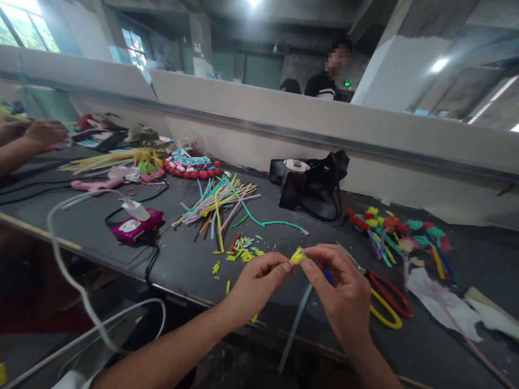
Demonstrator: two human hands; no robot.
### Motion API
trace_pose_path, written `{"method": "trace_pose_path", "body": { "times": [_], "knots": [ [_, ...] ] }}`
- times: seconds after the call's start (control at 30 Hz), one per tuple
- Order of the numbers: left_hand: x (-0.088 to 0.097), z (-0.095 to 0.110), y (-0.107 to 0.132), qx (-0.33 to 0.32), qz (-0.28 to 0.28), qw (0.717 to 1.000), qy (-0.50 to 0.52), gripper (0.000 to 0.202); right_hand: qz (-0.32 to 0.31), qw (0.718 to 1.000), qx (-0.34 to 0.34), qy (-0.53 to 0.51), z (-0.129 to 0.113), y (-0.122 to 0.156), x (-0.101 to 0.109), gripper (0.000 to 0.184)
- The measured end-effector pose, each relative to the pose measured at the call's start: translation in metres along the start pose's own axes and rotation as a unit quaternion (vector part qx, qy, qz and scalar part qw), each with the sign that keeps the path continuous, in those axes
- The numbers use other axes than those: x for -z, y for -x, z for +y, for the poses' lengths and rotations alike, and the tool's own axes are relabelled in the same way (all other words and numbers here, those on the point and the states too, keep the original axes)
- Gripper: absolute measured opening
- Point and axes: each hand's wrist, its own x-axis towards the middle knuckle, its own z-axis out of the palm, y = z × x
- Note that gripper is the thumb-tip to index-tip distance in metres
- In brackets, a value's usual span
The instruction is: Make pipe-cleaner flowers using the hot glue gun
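My left hand (259,281) and my right hand (338,286) meet above the dark table's (174,254) near edge. Both pinch a small yellow fuzzy piece (298,256) between thumb and fingertips. A pale stem (295,324) hangs down from under my right hand, past the table edge. Something blue (327,275) shows behind my right fingers. Scissors with red and yellow handles (387,302) lie just right of my right hand. Yellow and green snippets (243,251) are scattered in front of my left hand.
A heap of coloured pipe cleaners (219,202) lies mid-table, finished fuzzy flowers (399,235) at right, a red and blue round piece (190,165) further back. A black bag (320,178), a magenta device (135,226) with white cable. Another person's hand (40,132) at far left; a person behind the partition (324,81).
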Motion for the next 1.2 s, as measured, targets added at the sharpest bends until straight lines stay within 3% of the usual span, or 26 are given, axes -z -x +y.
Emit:
{"method": "trace_pose_path", "body": {
  "times": [0.1,0.3,0.83,1.2],
  "knots": [
    [0.0009,-0.0014,-0.0008,-0.038,-0.008,0.999,-0.016,0.026,0.01,0.999,0.032,0.032,-0.0032,-0.0001,-0.0002,0.008],
    [0.0016,-0.0008,-0.0006,-0.031,-0.02,0.999,-0.021,0.026,0.022,0.997,0.056,0.054,-0.0031,-0.0013,-0.0001,0.004],
    [0.0013,-0.0006,0.0009,-0.033,-0.016,0.999,-0.017,0.026,0.013,0.999,0.019,0.049,-0.0027,-0.0029,-0.002,0.009],
    [0.0002,-0.0001,0.0004,0.051,-0.012,0.996,0.075,0.028,0.002,0.999,-0.045,-0.006,-0.0035,-0.0017,0.0047,0.017]
  ]
}}
